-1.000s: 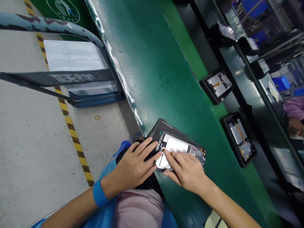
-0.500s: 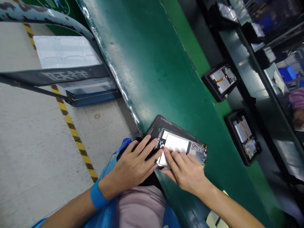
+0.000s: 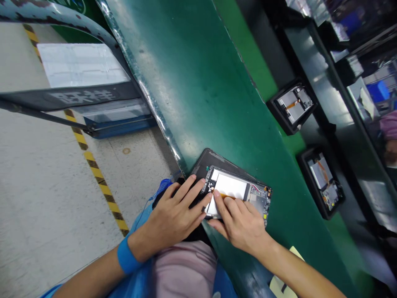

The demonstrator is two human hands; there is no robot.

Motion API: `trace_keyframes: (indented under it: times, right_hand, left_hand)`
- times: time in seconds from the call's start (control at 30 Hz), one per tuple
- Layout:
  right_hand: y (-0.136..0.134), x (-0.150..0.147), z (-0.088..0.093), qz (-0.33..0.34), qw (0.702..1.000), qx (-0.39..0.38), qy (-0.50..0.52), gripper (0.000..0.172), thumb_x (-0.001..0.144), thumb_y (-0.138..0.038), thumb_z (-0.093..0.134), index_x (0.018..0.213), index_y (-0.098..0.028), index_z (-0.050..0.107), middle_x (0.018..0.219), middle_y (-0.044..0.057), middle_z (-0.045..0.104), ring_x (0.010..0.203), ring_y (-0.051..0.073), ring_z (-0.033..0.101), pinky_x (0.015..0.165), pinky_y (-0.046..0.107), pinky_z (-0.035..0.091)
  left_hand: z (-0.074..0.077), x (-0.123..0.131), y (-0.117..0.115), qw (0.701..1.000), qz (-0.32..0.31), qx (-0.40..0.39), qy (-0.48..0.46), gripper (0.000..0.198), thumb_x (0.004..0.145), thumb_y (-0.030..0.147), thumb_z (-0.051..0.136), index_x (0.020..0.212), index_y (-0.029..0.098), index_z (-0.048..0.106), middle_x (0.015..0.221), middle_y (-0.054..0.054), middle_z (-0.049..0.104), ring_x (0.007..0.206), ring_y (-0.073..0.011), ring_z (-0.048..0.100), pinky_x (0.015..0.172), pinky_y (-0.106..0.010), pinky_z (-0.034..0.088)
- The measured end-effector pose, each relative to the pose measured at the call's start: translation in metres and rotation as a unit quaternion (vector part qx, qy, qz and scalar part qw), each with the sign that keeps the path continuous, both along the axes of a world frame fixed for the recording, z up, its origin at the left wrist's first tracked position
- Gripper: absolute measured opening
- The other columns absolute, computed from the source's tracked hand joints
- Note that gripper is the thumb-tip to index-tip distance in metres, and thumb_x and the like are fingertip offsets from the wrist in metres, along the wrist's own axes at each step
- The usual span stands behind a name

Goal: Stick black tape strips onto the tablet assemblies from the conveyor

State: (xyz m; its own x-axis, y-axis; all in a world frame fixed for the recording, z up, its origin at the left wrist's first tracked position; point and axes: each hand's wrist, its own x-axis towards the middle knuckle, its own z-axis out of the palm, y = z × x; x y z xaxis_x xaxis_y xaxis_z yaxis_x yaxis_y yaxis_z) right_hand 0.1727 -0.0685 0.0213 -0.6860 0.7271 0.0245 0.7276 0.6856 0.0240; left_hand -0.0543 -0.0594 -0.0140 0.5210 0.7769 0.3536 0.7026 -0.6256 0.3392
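An opened tablet (image 3: 231,186) lies with its inside up, showing a white battery, an orange ribbon cable and a circuit board at its right end. Under it is a dark flat pad (image 3: 214,159), tilted across the bench's front edge. My left hand (image 3: 175,213) has its fingers stretched out and apart, their tips at the tablet's left end. With its index finger extended, my right hand (image 3: 243,223) presses near the left end of the ribbon cable. Its other fingers rest bent over the battery, and the thumb lies by the near edge. Both hands cover part of the tablet.
The green bench (image 3: 186,82) runs diagonally. Two black trays (image 3: 277,118) with opened devices stand at its far side, beside a metal rail (image 3: 335,99). Yellow paper (image 3: 281,285) lies near my right forearm. A cart (image 3: 93,97) with white boxes stands left on the floor.
The view has shifted slightly. My right index finger stays at the cable's left end, and more of the ribbon cable shows beside it. My left hand is nearly unmoved.
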Motion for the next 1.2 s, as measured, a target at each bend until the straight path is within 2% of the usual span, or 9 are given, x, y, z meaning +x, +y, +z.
trace_keyframes:
  times: [0.23, 0.4, 0.67, 0.87, 0.93, 1.03, 1.13, 1.2]
  right_hand:
    - [-0.001, -0.002, 0.000, 0.010, 1.000, 0.019, -0.018, 0.062, 0.110, -0.050, 0.035, 0.150, -0.004, 0.047, 0.087, 0.009, 0.068, 0.076, 0.023, 0.056, 0.064, 0.039, 0.038]
    - [0.003, 0.000, 0.002, 0.041, 0.999, 0.012, -0.014, 0.059, 0.109, -0.048, 0.038, 0.141, -0.001, 0.055, 0.100, 0.013, 0.070, 0.089, 0.024, 0.058, 0.072, 0.038, 0.041]
    - [0.008, 0.004, 0.000, 0.015, 1.000, -0.009, 0.020, 0.060, 0.108, -0.054, 0.038, 0.144, -0.007, 0.053, 0.094, 0.009, 0.069, 0.086, 0.022, 0.059, 0.068, 0.035, 0.040]
    - [0.011, 0.008, 0.002, 0.036, 0.998, -0.029, 0.047, 0.058, 0.108, -0.052, 0.039, 0.142, -0.009, 0.054, 0.091, 0.008, 0.068, 0.086, 0.023, 0.060, 0.069, 0.035, 0.043]
    - [0.011, 0.010, 0.002, 0.025, 0.997, -0.031, 0.065, 0.054, 0.108, -0.051, 0.039, 0.141, -0.012, 0.055, 0.091, 0.007, 0.068, 0.081, 0.021, 0.060, 0.066, 0.034, 0.043]
    - [0.014, 0.009, 0.004, -0.030, 0.994, -0.015, 0.104, 0.041, 0.108, -0.043, 0.044, 0.134, -0.015, 0.059, 0.093, 0.007, 0.069, 0.078, 0.018, 0.061, 0.067, 0.031, 0.044]
    - [0.020, 0.004, 0.006, -0.097, 0.987, -0.024, 0.124, 0.027, 0.105, -0.037, 0.052, 0.116, -0.017, 0.066, 0.098, 0.008, 0.069, 0.081, 0.018, 0.063, 0.070, 0.030, 0.045]
    - [0.024, 0.001, 0.008, -0.112, 0.984, -0.053, 0.129, 0.022, 0.104, -0.035, 0.052, 0.104, -0.019, 0.066, 0.099, 0.007, 0.068, 0.080, 0.018, 0.063, 0.070, 0.030, 0.046]
  left_hand:
    - [0.001, 0.004, -0.005, 1.000, 0.017, -0.005, 0.022, 0.033, 0.099, 0.032, 0.054, 0.127, 0.024, 0.068, 0.143, -0.013, 0.062, 0.132, -0.0342, 0.056, 0.094, -0.046, 0.044]
    - [-0.003, 0.000, -0.006, 1.000, 0.009, -0.015, 0.014, 0.035, 0.099, 0.035, 0.056, 0.131, 0.025, 0.067, 0.145, -0.012, 0.061, 0.135, -0.0334, 0.054, 0.097, -0.045, 0.043]
    - [-0.002, -0.001, -0.005, 1.000, 0.010, -0.007, 0.007, 0.034, 0.101, 0.034, 0.052, 0.130, 0.025, 0.067, 0.142, -0.011, 0.063, 0.133, -0.0325, 0.057, 0.097, -0.044, 0.044]
    - [-0.001, -0.003, -0.002, 1.000, -0.004, -0.011, -0.003, 0.033, 0.101, 0.030, 0.053, 0.128, 0.021, 0.068, 0.141, -0.014, 0.063, 0.132, -0.0341, 0.057, 0.095, -0.045, 0.046]
    - [0.000, -0.004, -0.001, 1.000, -0.008, -0.018, -0.021, 0.032, 0.100, 0.028, 0.053, 0.127, 0.020, 0.069, 0.140, -0.014, 0.064, 0.132, -0.0341, 0.057, 0.095, -0.044, 0.047]
    - [0.002, -0.005, 0.001, 0.997, -0.008, -0.035, -0.062, 0.029, 0.099, 0.025, 0.054, 0.123, 0.018, 0.069, 0.136, -0.014, 0.065, 0.133, -0.0328, 0.056, 0.095, -0.043, 0.049]
    - [0.003, -0.006, 0.003, 0.993, 0.004, -0.057, -0.108, 0.024, 0.098, 0.022, 0.056, 0.117, 0.017, 0.069, 0.134, -0.014, 0.066, 0.132, -0.0317, 0.055, 0.096, -0.043, 0.050]
    - [0.002, -0.005, 0.004, 0.990, 0.014, -0.065, -0.127, 0.022, 0.097, 0.021, 0.057, 0.115, 0.017, 0.069, 0.133, -0.013, 0.066, 0.130, -0.0314, 0.056, 0.096, -0.044, 0.050]
